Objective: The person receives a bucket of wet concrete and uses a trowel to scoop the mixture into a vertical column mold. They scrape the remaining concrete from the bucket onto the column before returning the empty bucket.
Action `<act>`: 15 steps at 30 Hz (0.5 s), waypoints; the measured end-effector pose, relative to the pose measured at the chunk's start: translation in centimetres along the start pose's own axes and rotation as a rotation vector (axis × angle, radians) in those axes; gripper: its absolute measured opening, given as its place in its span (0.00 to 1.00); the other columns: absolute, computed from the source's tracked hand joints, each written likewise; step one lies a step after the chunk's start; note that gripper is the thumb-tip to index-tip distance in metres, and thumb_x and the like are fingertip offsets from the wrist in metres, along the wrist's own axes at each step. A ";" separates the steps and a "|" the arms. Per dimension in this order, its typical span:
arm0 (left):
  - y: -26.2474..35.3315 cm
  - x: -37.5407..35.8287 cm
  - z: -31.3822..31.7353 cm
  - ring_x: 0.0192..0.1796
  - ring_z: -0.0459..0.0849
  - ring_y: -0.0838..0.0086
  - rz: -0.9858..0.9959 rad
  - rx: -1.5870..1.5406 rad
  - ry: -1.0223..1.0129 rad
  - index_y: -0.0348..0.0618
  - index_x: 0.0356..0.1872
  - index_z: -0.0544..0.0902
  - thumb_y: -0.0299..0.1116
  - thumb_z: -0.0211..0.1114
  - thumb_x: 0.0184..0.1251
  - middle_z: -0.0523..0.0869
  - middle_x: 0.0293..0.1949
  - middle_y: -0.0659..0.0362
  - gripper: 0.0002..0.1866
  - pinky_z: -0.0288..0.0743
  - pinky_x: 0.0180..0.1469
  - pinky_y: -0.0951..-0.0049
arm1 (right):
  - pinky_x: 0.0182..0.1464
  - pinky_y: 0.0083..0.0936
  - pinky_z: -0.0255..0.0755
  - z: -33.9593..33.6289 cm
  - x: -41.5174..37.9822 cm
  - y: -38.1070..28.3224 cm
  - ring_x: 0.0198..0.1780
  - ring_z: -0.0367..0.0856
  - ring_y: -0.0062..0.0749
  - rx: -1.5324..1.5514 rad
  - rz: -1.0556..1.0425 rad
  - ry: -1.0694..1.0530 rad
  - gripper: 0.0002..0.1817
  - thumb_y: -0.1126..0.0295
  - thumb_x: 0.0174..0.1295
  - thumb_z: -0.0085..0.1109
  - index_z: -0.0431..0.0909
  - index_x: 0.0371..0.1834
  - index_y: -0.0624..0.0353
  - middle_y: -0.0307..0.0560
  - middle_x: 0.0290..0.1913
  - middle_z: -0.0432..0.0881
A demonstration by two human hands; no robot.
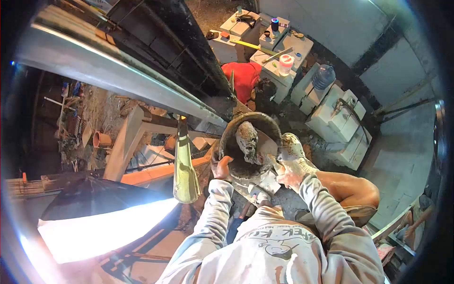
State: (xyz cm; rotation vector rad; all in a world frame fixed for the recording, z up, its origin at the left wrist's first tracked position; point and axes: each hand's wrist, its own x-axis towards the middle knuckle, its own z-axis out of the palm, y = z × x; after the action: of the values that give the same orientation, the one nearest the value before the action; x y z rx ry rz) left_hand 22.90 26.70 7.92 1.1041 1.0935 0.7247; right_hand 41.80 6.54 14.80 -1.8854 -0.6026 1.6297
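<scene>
A round dark bucket (pixel 227 134) with a mortar-smeared rim stands in front of me, tilted toward me. My left hand (pixel 221 168) grips its near left rim, thumb on the inner side. At the near right rim my right hand (pixel 287 174) is closed around a handle, which its fingers mostly hide. From it a trowel (pixel 267 147) with a grey, smeared blade reaches into the bucket. A lump of wet grey mortar (pixel 247 141) lies beside the blade. Inside, the bucket's lower part is in shadow.
Someone in a red shirt (pixel 242 79) bends beyond the bucket. White blocks (pixel 333 120) bear a water bottle (pixel 323 76) and a white tub (pixel 285 64). A metal beam (pixel 127 71) crosses upper left. A yellowish tube (pixel 186 170) hangs left of my arm, near a bright lamp (pixel 109 232).
</scene>
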 end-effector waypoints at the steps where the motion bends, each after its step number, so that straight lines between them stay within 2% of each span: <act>1: -0.9 -0.5 -1.1 0.41 0.75 0.70 0.003 0.055 0.028 0.36 0.41 0.76 0.23 0.59 0.39 0.78 0.41 0.58 0.20 0.69 0.45 0.72 | 0.22 0.31 0.68 -0.1 -0.9 0.0 0.20 0.75 0.28 0.120 0.015 -0.046 0.07 0.67 0.56 0.53 0.70 0.27 0.58 0.43 0.17 0.71; 2: -1.9 -1.0 -2.1 0.42 0.73 0.72 0.005 0.110 0.056 0.36 0.42 0.76 0.21 0.58 0.38 0.78 0.42 0.59 0.22 0.67 0.47 0.73 | 0.22 0.31 0.68 -0.2 -1.8 0.0 0.20 0.75 0.28 0.229 0.032 -0.096 0.07 0.67 0.55 0.53 0.70 0.27 0.58 0.43 0.17 0.71; 3: -0.3 -1.6 -2.5 0.42 0.73 0.73 -0.111 0.142 0.112 0.36 0.43 0.76 0.20 0.58 0.38 0.78 0.42 0.59 0.22 0.67 0.47 0.73 | 0.22 0.31 0.68 -0.3 -2.8 0.1 0.20 0.75 0.28 0.321 0.045 -0.139 0.07 0.67 0.55 0.53 0.71 0.27 0.58 0.43 0.17 0.71; 5: 1.2 -4.0 -2.9 0.46 0.74 0.63 -0.186 0.118 0.314 0.32 0.46 0.75 0.32 0.65 0.37 0.78 0.44 0.49 0.27 0.68 0.49 0.68 | 0.22 0.30 0.68 -0.2 -5.2 0.0 0.21 0.74 0.28 0.478 0.066 -0.204 0.06 0.68 0.55 0.53 0.71 0.27 0.58 0.43 0.17 0.71; 6: -2.3 -4.1 -6.0 0.49 0.74 0.61 -0.187 0.204 0.303 0.29 0.53 0.71 0.33 0.66 0.37 0.77 0.48 0.48 0.35 0.68 0.52 0.69 | 0.22 0.30 0.67 -0.2 -6.2 -0.3 0.21 0.74 0.28 0.538 0.073 -0.230 0.06 0.68 0.55 0.54 0.71 0.27 0.58 0.43 0.17 0.70; 7: -4.5 -4.6 -8.7 0.50 0.74 0.60 -0.325 0.338 0.281 0.29 0.55 0.69 0.34 0.68 0.36 0.77 0.49 0.49 0.38 0.68 0.52 0.69 | 0.22 0.30 0.67 -0.1 -7.1 -0.6 0.21 0.74 0.28 0.585 0.077 -0.247 0.06 0.68 0.54 0.54 0.71 0.27 0.58 0.43 0.17 0.70; 8: -7.1 -5.5 -11.2 0.50 0.74 0.60 -0.328 0.332 0.283 0.29 0.55 0.69 0.34 0.68 0.36 0.77 0.49 0.49 0.38 0.68 0.52 0.69 | 0.22 0.30 0.67 -0.3 -8.0 -1.0 0.21 0.73 0.28 0.619 0.082 -0.262 0.06 0.68 0.54 0.54 0.71 0.26 0.58 0.43 0.17 0.70; 11: -13.3 -8.5 -16.8 0.42 0.77 0.59 -0.543 0.238 0.466 0.32 0.41 0.76 0.36 0.67 0.35 0.79 0.38 0.44 0.27 0.70 0.47 0.66 | 0.22 0.29 0.67 -1.3 -8.2 -3.6 0.21 0.73 0.28 0.635 0.092 -0.265 0.05 0.69 0.54 0.54 0.71 0.26 0.58 0.43 0.18 0.70; 12: -12.4 -10.2 -16.3 0.41 0.77 0.60 -0.475 0.416 0.408 0.33 0.39 0.76 0.34 0.66 0.35 0.79 0.36 0.47 0.24 0.69 0.46 0.67 | 0.22 0.29 0.67 -1.6 -6.8 -5.3 0.21 0.72 0.28 0.600 0.086 -0.250 0.05 0.69 0.53 0.55 0.71 0.26 0.58 0.43 0.18 0.70; 14: -9.2 -12.0 -14.6 0.39 0.75 0.63 -0.446 0.413 0.439 0.34 0.35 0.77 0.31 0.65 0.36 0.78 0.33 0.51 0.20 0.69 0.44 0.68 | 0.23 0.28 0.67 -2.3 -1.1 -10.5 0.22 0.72 0.28 0.486 0.034 -0.222 0.05 0.70 0.53 0.55 0.71 0.26 0.58 0.43 0.18 0.70; 15: -8.5 -12.6 -14.2 0.39 0.75 0.63 -0.490 0.237 0.527 0.34 0.34 0.77 0.29 0.64 0.36 0.78 0.33 0.52 0.18 0.69 0.44 0.68 | 0.23 0.28 0.66 -2.9 3.2 -14.1 0.22 0.72 0.28 0.409 -0.004 -0.224 0.05 0.70 0.53 0.55 0.71 0.25 0.58 0.43 0.18 0.70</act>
State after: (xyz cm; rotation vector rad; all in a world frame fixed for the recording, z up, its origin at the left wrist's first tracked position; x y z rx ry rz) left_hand 4.93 17.47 3.06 0.7975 1.8581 0.5063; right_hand 45.61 18.63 22.27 -1.4194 -0.3263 1.8154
